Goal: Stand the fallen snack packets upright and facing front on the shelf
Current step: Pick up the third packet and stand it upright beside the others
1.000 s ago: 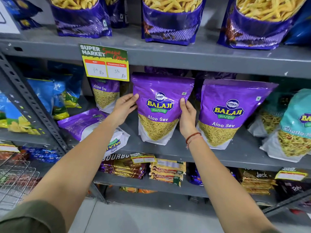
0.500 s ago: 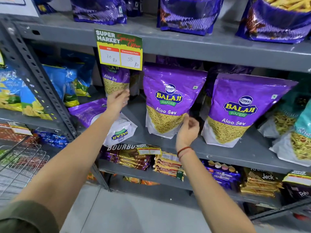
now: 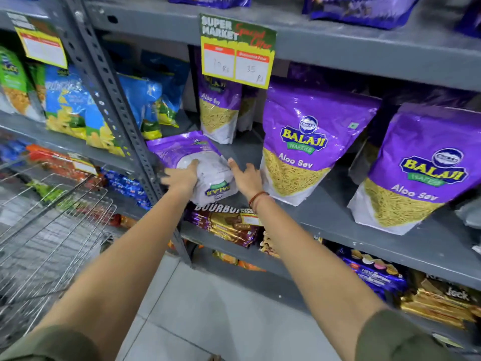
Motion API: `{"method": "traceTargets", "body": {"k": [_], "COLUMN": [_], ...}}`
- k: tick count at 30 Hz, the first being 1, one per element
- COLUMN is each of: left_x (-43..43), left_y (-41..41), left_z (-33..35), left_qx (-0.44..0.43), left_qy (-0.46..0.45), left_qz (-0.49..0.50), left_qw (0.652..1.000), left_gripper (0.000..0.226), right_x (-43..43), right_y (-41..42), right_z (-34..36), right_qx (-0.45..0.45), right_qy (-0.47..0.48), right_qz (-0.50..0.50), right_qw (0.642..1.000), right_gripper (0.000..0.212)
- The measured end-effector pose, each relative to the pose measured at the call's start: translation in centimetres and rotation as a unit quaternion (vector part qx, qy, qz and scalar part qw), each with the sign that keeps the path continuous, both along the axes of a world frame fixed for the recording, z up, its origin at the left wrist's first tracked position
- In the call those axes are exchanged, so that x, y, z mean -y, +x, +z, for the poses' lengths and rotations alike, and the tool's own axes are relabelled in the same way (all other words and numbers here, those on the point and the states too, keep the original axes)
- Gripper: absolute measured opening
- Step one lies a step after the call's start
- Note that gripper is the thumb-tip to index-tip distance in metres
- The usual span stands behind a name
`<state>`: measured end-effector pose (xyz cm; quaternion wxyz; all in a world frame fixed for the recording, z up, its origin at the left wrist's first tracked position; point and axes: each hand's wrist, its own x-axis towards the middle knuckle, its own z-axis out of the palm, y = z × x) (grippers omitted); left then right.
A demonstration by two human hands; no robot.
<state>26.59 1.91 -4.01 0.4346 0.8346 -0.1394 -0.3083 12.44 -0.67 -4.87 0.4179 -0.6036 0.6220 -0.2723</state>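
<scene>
- Purple and white, the fallen packet (image 3: 197, 165) lies flat on the grey shelf (image 3: 325, 220), at its near left corner, just right of the slanted metal post (image 3: 114, 100).
- Its logo reads upside down and its white bottom end sticks out a little over the near edge of the shelf.
- Left hand (image 3: 181, 178) rests on the left side of this packet; the fingers (image 3: 194, 164) curl over its white part and touch it, but I cannot tell if they really grasp it.
- Right hand (image 3: 246, 178) is just right of the same packet, with the fingers spread and loose; it holds nothing, and I cannot tell if it touches the packet.
- A red thread band (image 3: 257, 198) goes around the right wrist.
- Right of the hands, a big packet (image 3: 309, 144) stands upright and faces front, with the words "Aloo Sev" easy to read.
- Further right stands a second big packet (image 3: 426, 168), also upright and facing front, leaning a little.
- Far behind the fallen packet, a small packet (image 3: 218, 110) stands at the back of the shelf.
- A price tag (image 3: 238, 52) hangs from the upper shelf, partly in front of the small packet.
- On the left side there is a wire basket (image 3: 52, 230).
</scene>
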Motion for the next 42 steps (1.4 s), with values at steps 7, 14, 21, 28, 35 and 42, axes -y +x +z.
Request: {"method": "traceTargets", "body": {"k": [7, 14, 21, 28, 35, 42], "left_x": [-1.5, -2.5, -6.0, -5.4, -1.1, 2.7], "left_y": [0.9, 2.8, 3.5, 5.7, 7.8, 10.6], "left_z": [0.4, 2.2, -0.2, -2.0, 2.9, 9.2], "left_qx": [-0.305, -0.359, -0.344, -0.316, -0.173, -0.111], "left_qy": [-0.014, -0.069, -0.021, -0.069, -0.267, -0.410], "left_qz": [-0.150, -0.213, -0.336, -0.335, -0.296, -0.244], "left_qw": [0.940, 0.906, 0.876, 0.885, 0.901, 0.872], "left_gripper": [0.066, 0.025, 0.023, 0.051, 0.013, 0.007], "right_x": [0.1, 3.7, 2.7, 2.5, 5.5, 8.1], "right_y": [1.2, 1.2, 1.6, 2.2, 2.9, 2.7], "right_z": [0.0, 1.4, -0.7, -1.9, 2.8, 7.8], "right_qx": [0.110, 0.193, 0.331, 0.362, 0.382, 0.384], "right_qy": [0.118, 0.233, 0.355, 0.206, 0.014, -0.121], "right_qz": [0.014, 0.020, 0.164, 0.122, 0.160, 0.148], "right_qw": [0.987, 0.953, 0.859, 0.901, 0.910, 0.903], "right_gripper": [0.101, 0.086, 0.036, 0.031, 0.032, 0.025]}}
